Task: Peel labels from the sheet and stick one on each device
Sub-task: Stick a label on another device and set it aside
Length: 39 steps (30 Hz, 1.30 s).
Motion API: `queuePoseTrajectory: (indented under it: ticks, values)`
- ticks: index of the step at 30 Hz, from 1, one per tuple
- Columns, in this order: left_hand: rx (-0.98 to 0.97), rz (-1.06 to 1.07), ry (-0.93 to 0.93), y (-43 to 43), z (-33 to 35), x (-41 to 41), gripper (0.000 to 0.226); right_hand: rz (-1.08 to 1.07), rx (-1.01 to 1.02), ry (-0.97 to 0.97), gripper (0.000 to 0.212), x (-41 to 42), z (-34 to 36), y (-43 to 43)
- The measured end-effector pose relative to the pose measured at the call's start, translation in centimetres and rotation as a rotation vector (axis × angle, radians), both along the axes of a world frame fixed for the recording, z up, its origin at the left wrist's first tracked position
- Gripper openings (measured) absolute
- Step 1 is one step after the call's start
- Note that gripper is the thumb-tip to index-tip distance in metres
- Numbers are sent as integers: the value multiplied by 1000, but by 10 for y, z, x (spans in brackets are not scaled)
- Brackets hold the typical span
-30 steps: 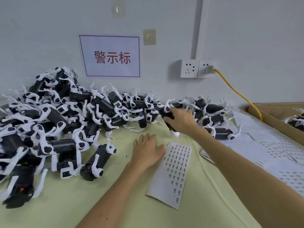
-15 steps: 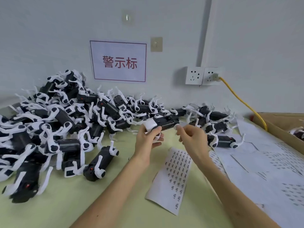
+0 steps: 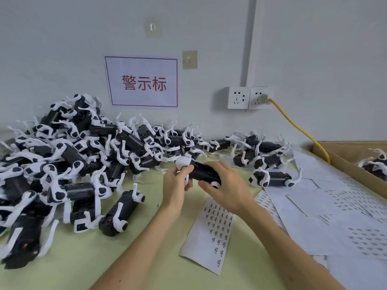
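Note:
A black device with white ends (image 3: 201, 171) is held above the table between both hands. My left hand (image 3: 177, 186) grips its left white end. My right hand (image 3: 226, 190) wraps over its right half, fingers curled around the body. Just below the hands lies a white label sheet (image 3: 211, 233) printed with several small dark labels. A big pile of the same black and white devices (image 3: 69, 164) covers the left of the table. Whether a label sits on the held device is hidden by my fingers.
More devices (image 3: 270, 177) lie along the wall to the right. Several used label sheets (image 3: 335, 208) spread over the right side. A cardboard box (image 3: 343, 162) with devices stands far right. A yellow cable (image 3: 297, 130) runs from the wall socket (image 3: 249, 97).
My right hand pulled one device from the row by the wall, my left hand rose from the table and took its other end, and both hands now hold it lower, over the sheet.

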<state>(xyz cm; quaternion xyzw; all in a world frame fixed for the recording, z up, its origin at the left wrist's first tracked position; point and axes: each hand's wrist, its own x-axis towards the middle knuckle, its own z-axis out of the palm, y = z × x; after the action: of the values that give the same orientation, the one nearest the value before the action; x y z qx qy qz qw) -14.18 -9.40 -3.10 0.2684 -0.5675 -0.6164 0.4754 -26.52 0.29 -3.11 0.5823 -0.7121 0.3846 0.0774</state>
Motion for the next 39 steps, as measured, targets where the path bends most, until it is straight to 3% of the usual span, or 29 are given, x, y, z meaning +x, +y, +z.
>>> queuePoseTrajectory:
  ticks: [7, 12, 15, 19, 24, 31, 36, 39]
  values:
    - [-25, 35, -73, 1, 0, -1, 35, -181, -220, -183, 53, -7, 3, 2]
    - [90, -469, -133, 6, 0, -2, 58, -108, -224, -270, 57, -6, 3, 3]
    - [134, -549, -63, 14, -2, -6, 70, 1, -169, -240, 52, 3, -1, 0]
    - [209, -466, 22, 11, 1, -3, 59, 100, -83, -200, 58, 11, -1, 1]
    - [301, -342, 89, 5, 1, -3, 54, 175, -53, -99, 44, 21, 1, 1]
    - [250, -414, 36, 5, 4, -1, 50, 137, 29, -101, 62, 16, 0, 0]
    - [131, -428, -141, 12, 0, -1, 37, 120, 18, -92, 62, 12, 0, 0]
    - [137, -445, -123, 10, -1, -1, 34, 133, 4, -98, 62, 13, 1, 0]
